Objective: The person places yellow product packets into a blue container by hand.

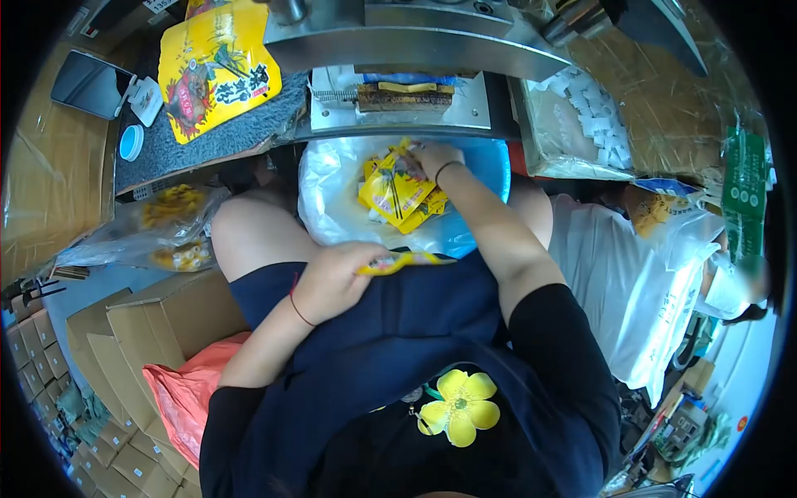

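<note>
My left hand (pixel 339 278) is closed on the edge of a yellow printed packet (pixel 407 261), seen nearly edge-on above my lap. My right hand (pixel 436 158) reaches into a blue tub (pixel 496 170) lined with clear plastic. Its fingers are bent around the far side of a yellow packet (pixel 394 187) at the top of a small heap; the fingertips are partly hidden. Other yellow packets lie under and beside that one in the tub.
A metal press (pixel 415 48) stands just beyond the tub. At left, a large yellow pouch (pixel 220 70), a phone (pixel 91 83) and a blue cap (pixel 131 143) lie near the grey mat (pixel 249 120). A box of white pieces (pixel 585 116) stands right; cardboard boxes (pixel 166 324) sit lower left.
</note>
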